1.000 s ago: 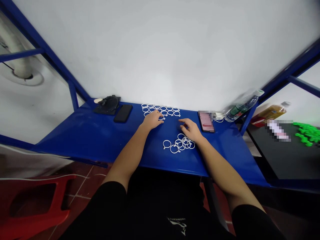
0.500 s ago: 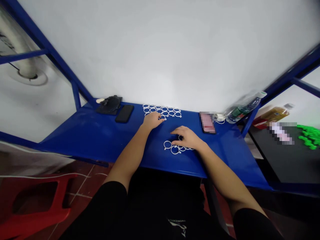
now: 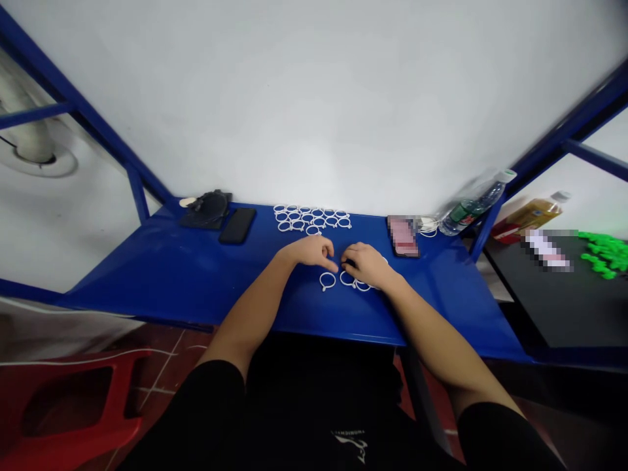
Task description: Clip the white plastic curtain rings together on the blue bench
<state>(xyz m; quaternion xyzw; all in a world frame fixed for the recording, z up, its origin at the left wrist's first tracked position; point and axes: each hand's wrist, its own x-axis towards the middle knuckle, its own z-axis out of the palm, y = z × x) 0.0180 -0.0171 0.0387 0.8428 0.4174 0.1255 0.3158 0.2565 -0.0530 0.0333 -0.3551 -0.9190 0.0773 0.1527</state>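
White rings, each with a small nub, lie on a blue tabletop (image 3: pixel 186 275). Several rings (image 3: pixel 318 213) form neat rows at the back, near the wall. A single ring (image 3: pixel 327 281) lies just in front of my left hand (image 3: pixel 311 250), whose thumb and fingers are bent but apart, with nothing visible between them. My right hand (image 3: pixel 366 263) is over a loose group of rings (image 3: pixel 347 279) and partly covers them. Its fingers are curled, with a gap showing between them and the thumb. The two hands nearly meet at the fingertips.
At the back left are a black phone (image 3: pixel 237 226) and a dark crumpled item (image 3: pixel 209 208). To the right are a phone with a pink screen (image 3: pixel 403 237), a white cable (image 3: pixel 428 226) and a clear bottle (image 3: pixel 473 208). A red stool (image 3: pixel 122 392) stands lower left.
My left hand has moved from the back rows toward me and to the right, leaving a ring at the front of the rows. My right hand's fingers have curled, and rings under it have shifted.
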